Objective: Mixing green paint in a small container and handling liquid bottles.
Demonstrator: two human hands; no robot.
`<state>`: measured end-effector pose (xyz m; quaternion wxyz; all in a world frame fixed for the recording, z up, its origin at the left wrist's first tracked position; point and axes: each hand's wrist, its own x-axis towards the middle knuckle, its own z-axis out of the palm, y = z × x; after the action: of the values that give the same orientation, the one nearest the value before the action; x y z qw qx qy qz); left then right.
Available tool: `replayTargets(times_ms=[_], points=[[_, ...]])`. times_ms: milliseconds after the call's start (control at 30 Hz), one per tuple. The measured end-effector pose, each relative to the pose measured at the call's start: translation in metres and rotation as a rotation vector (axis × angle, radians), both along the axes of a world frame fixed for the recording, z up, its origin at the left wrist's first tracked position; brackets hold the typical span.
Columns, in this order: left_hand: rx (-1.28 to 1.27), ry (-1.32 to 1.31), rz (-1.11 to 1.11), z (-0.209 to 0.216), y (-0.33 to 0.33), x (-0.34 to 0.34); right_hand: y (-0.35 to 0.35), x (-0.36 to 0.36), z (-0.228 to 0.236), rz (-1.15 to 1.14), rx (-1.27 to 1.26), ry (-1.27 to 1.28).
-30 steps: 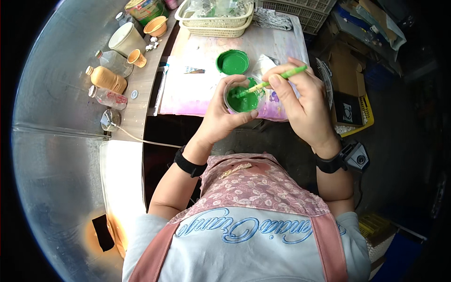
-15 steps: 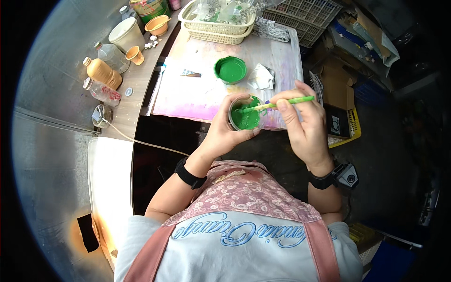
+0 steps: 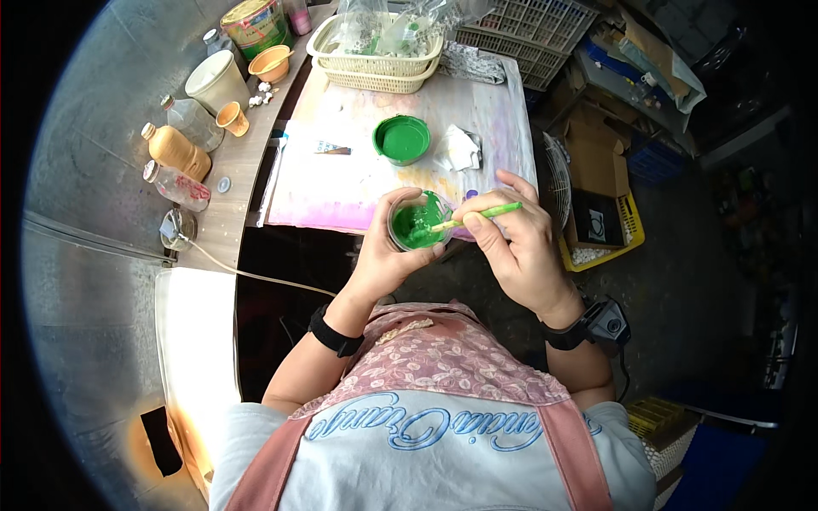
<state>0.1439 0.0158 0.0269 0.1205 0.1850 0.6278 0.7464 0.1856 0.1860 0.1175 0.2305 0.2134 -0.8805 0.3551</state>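
My left hand [image 3: 388,249] is wrapped round a clear cup [image 3: 417,223] with green paint inside, held over the near edge of the worktable. In my right hand [image 3: 515,247] a paintbrush [image 3: 486,213] with a green-smeared handle is pinched between thumb and fingers. Its lower end reaches into the cup; the bristles are hard to tell from the paint. Beyond the cup, a round tub of green paint [image 3: 401,140] sits on the paint-stained board [image 3: 341,187]. A crumpled white tissue [image 3: 459,149] lies to the right of the tub.
Cream baskets [image 3: 375,72] with plastic bags stand at the back. On the left bench are an orange-tan bottle [image 3: 176,153], a white bucket [image 3: 217,81], an orange bowl [image 3: 271,64] and a small cup [image 3: 232,118]. A thin hose [image 3: 256,278] crosses below. A yellow crate [image 3: 626,243] sits right.
Both hands, with cup and brush, now appear slightly farther left and lower. The brush end sits nearer the cup's right side. The whole view has shifted a little.
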Motion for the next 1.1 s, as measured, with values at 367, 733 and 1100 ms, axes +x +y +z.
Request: replayTargets(times_ms=[367,733,1100], points=[[-0.004,-0.015,-0.02,-0.002,0.001,0.001,0.004,-0.001,0.001,-0.067,-0.047,0.038],[0.014,-0.025,0.001,-0.001,-0.001,0.001,0.006,-0.013,0.011,-0.066,0.135,0.111],[0.068,0.0,-0.021,0.004,-0.003,-0.005,-0.019,-0.012,-0.004,0.076,-0.022,0.022]])
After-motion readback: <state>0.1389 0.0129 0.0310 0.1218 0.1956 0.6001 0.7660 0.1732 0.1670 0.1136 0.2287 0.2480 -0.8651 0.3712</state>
